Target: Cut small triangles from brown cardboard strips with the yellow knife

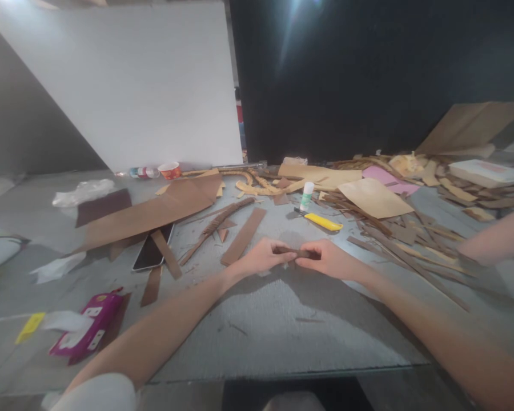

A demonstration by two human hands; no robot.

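Note:
My left hand (262, 257) and my right hand (325, 260) meet above the middle of the table. Both pinch a narrow dark brown strip (289, 251), which looks like paper or card; its ends are hidden by my fingers. Beyond my right hand lies a yellow utility knife (323, 221), with a white and green glue stick (307, 197) upright behind it. A flat brown strip (245, 235) rests just past my left hand. Further left is a long brown stick-like piece (217, 224) with a wrapped section.
At left are a large brown sheet (154, 211), a dark-screened device (148, 254) and a magenta block (89, 325) with white patches. Brown and tan scraps (411, 234) pile up at right, near another person's arm (499, 234). A white panel (120, 85) and a black panel (368, 80) stand behind.

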